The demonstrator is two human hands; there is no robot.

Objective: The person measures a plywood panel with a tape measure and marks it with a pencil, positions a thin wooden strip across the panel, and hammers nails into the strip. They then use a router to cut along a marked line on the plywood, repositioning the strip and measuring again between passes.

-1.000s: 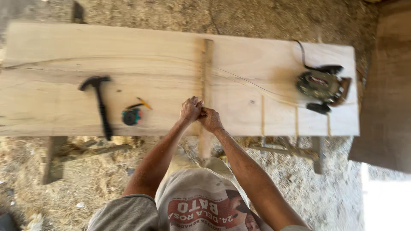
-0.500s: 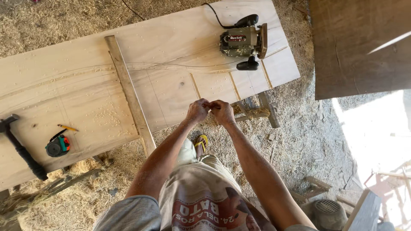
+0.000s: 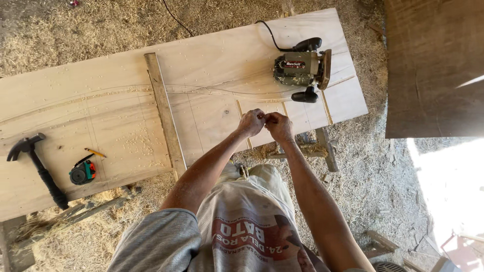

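Note:
My left hand (image 3: 251,122) and my right hand (image 3: 279,126) meet fingertip to fingertip above the near edge of a large pale plywood sheet (image 3: 212,65). Their fingers are pinched together on something too small to make out. A grey-green power router (image 3: 301,68) with black handles stands on the sheet just beyond my hands, its black cord running off the far edge. A narrow wooden batten (image 3: 164,113) lies across the sheet to the left of my hands.
A black claw hammer (image 3: 36,168) and a tape measure (image 3: 83,172) with a pencil beside it lie on the sheet's left part. Sawdust and shavings cover the ground. A dark wooden panel (image 3: 433,65) stands at the right. Trestle legs show under the sheet.
The view has swung right and closer: the sheet now runs slanted, with the router near my hands. My hands have stayed together, shifting from the batten toward the router.

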